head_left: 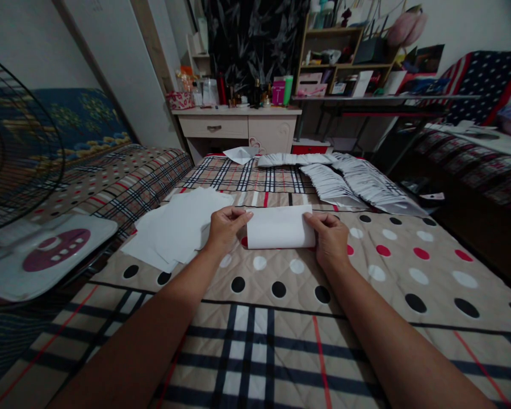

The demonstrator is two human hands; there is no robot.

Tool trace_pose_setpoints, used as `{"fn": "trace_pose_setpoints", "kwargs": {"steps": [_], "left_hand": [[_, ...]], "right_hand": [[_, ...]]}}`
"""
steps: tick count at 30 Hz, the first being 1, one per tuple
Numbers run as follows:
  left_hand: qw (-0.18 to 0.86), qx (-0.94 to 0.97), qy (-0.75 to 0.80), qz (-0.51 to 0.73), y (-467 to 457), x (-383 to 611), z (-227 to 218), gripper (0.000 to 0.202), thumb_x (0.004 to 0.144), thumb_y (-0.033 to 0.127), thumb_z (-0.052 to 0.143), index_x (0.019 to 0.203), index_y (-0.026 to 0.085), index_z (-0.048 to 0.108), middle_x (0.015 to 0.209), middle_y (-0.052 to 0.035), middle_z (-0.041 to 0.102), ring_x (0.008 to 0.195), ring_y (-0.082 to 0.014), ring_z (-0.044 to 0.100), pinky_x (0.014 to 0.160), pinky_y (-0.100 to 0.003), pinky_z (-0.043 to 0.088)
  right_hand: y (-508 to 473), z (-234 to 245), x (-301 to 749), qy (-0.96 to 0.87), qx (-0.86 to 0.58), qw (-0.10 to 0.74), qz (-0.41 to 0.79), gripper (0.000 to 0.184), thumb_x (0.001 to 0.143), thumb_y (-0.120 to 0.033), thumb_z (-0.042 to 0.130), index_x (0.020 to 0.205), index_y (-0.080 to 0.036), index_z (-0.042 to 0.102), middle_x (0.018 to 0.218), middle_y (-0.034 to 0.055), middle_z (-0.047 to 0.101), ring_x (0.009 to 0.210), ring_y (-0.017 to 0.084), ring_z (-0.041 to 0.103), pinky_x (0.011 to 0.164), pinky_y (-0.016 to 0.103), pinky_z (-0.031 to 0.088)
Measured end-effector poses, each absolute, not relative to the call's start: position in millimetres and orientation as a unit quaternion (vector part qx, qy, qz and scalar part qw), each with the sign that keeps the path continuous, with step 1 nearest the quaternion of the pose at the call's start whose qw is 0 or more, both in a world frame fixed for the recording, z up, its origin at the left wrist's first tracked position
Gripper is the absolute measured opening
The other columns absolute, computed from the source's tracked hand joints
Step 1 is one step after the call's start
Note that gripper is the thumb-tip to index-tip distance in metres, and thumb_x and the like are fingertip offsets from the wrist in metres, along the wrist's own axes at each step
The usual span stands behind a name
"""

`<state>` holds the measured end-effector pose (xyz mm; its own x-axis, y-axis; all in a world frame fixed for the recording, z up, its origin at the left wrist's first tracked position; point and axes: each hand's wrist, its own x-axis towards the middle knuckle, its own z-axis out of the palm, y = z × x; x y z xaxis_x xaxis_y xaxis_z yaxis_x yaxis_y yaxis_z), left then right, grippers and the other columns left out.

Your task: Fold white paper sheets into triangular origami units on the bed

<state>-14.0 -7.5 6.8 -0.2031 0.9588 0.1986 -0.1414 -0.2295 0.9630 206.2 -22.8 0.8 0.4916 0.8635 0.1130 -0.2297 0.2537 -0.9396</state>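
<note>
A white sheet of paper (280, 227), folded over into a short wide strip, lies on the quilted bedspread (366, 267) in front of me. My left hand (224, 227) pinches its left end with the fingers curled. The right end is gripped by my right hand (331, 238), fingers closed on the paper's edge. Just to the left of my left hand lies a loose pile of flat white sheets (174, 227).
Rows of folded white papers (344, 179) are laid out on the far part of the bed, with one folded piece (241, 153) at the far edge. A fan with a white base (46, 255) stands at the left. A dresser (238, 128) and cluttered shelves (344, 62) are beyond.
</note>
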Motion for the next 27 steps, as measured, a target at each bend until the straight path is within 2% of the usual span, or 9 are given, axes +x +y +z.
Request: {"fn": "trace_pose_setpoints", "kwargs": {"steps": [6,16,21,27], "left_hand": [[0.434,0.461,0.441,0.636,-8,-14,7,0.029,0.055,0.030,0.085,0.066,0.013,0.064,0.060,0.0013,0.063,0.056,-0.0076,0.055,0.057,-0.019,0.043],[0.468,0.471,0.449,0.599,-8,-16,9,0.036,0.055,0.027,0.082,0.081,0.015,0.061,0.063,0.0028,0.065,0.055,-0.0084,0.057,0.056,-0.019,0.043],[0.494,0.494,0.522,0.489,-13,-15,18,0.027,0.056,0.019,0.074,0.081,0.011,0.068,0.055,0.0017,0.062,0.048,-0.0078,0.051,0.048,-0.018,0.038],[0.511,0.515,0.572,0.383,-17,-21,36,0.022,0.060,0.014,0.069,0.082,0.011,0.072,0.061,-0.0022,0.066,0.050,-0.0089,0.055,0.047,-0.019,0.038]], "right_hand": [[-22,-1,207,-0.343,-0.489,0.712,0.370,0.027,0.053,-0.032,0.084,0.058,-0.017,0.062,0.069,0.0000,0.067,0.062,0.013,0.056,0.057,0.026,0.043],[-22,3,209,-0.352,-0.518,0.699,0.344,0.031,0.051,-0.031,0.084,0.062,-0.017,0.059,0.060,-0.0034,0.060,0.052,0.010,0.049,0.052,0.024,0.040],[-19,11,218,-0.429,-0.558,0.631,0.327,0.037,0.046,-0.029,0.085,0.068,-0.017,0.058,0.061,-0.0037,0.058,0.054,0.010,0.050,0.052,0.024,0.040],[-18,24,229,-0.435,-0.606,0.540,0.391,0.045,0.039,-0.027,0.085,0.073,-0.019,0.055,0.060,-0.0022,0.062,0.053,0.014,0.055,0.048,0.025,0.041]]}}
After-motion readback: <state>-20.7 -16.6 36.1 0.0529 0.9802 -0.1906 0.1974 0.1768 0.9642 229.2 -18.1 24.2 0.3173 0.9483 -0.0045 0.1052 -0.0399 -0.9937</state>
